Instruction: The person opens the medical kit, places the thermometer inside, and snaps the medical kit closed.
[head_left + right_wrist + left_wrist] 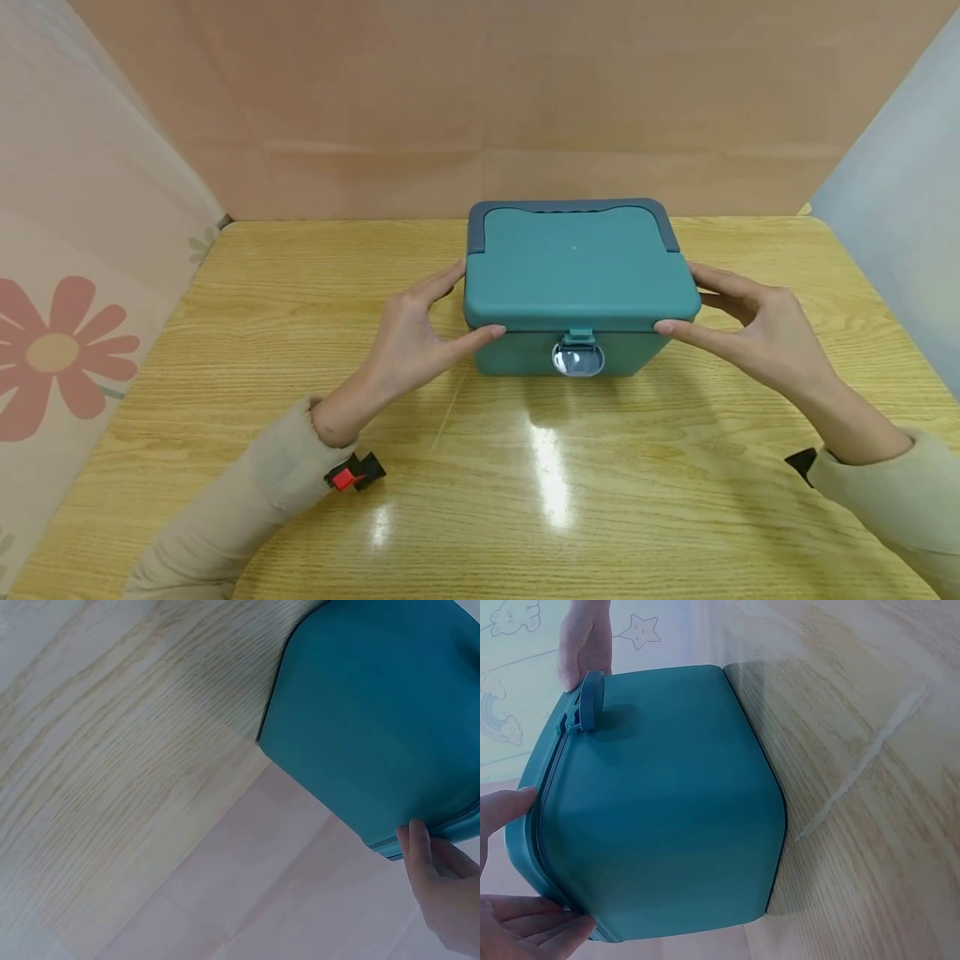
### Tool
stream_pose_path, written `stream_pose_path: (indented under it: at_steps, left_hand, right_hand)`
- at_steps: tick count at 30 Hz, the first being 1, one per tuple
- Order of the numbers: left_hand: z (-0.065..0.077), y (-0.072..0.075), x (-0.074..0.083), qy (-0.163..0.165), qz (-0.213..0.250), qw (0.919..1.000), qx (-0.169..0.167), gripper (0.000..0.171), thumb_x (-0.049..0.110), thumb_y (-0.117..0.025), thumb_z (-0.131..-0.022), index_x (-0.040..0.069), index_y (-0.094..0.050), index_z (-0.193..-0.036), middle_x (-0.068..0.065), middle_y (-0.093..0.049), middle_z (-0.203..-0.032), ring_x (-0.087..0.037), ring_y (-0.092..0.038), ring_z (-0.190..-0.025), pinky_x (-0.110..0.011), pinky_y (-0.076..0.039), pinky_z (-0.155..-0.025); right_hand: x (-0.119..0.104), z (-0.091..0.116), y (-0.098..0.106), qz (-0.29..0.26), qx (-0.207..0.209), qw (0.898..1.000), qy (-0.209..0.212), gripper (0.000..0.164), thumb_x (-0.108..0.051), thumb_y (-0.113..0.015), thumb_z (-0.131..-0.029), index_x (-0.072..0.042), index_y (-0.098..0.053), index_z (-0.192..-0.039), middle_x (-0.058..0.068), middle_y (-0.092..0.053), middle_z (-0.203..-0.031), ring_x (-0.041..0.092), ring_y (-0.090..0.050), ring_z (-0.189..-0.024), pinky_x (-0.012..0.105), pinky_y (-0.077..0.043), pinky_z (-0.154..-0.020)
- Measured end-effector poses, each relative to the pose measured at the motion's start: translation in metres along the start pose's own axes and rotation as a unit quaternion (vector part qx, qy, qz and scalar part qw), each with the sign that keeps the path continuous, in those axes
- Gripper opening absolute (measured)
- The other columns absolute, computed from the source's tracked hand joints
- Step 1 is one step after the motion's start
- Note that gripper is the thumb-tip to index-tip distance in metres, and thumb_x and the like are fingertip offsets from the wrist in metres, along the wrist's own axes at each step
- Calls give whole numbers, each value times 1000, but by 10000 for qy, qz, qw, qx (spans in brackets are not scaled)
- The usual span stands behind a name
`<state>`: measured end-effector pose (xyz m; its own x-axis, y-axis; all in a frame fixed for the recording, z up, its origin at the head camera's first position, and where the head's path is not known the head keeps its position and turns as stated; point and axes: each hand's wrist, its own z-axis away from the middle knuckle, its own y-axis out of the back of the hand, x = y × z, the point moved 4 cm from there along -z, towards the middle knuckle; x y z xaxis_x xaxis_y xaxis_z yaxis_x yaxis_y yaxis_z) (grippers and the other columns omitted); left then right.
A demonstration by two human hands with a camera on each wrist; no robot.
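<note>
A teal storage box [585, 275] with a closed lid and a folded grey-blue carry handle [570, 205] stands on the table. My left hand [412, 333] holds the left end of the lid, thumb at the front edge and fingers along the side. At the opposite end my right hand [757, 325] grips the lid the same way. The front latch [577, 357] juts outward from the box, as the left wrist view also shows. In the right wrist view, fingertips [415, 836] touch the side at the lid seam. The inside of the box is hidden.
The wooden table [300, 275] ends against a plain pinkish-tan backdrop [375, 108]. A flower-patterned panel [75, 250] flanks it on the left, and a pale bluish one [900, 208] on the right. A whitish streak [862, 761] marks the tabletop near the box.
</note>
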<state>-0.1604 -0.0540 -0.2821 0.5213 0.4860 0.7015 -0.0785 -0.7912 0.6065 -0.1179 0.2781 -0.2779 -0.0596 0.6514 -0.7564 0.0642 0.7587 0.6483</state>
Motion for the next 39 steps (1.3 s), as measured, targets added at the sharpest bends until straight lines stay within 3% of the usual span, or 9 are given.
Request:
stream_pose_path:
  at_steps: [8, 25, 39]
  left_hand:
    - [0, -2, -1, -56, 75, 10000, 7, 81, 31, -82, -75, 1, -45, -141, -15, -52, -139, -28, -50, -129, -45, -45, -101]
    - [3, -5, -3, -32, 145, 9998, 148, 80, 30, -83, -74, 3, -46, -141, -15, -53, -138, -26, -52, -127, -43, -49, -97]
    - [4, -5, -2, 0, 233, 9996, 152, 81, 29, -83, -75, 4, -45, -142, -14, -52, -139, -25, -52, -128, -41, -48, -98]
  right_hand:
    - [0, 0, 0, -15, 23, 10000, -6, 68, -19, -80, -79, -25, -51, -140, -16, -56, -132, -14, -54, -104, 5, -39, -80]
    - [2, 3, -1, -36, 23, 10000, -66, 70, -18, -79, -79, -27, -48, -142, -9, -54, -138, -14, -54, -103, 4, -39, -80]
    - [1, 5, -5, -239, 55, 9997, 59, 70, -15, -77, -82, -22, -45, -144, 6, -50, -144, -16, -55, -104, 5, -44, -82]
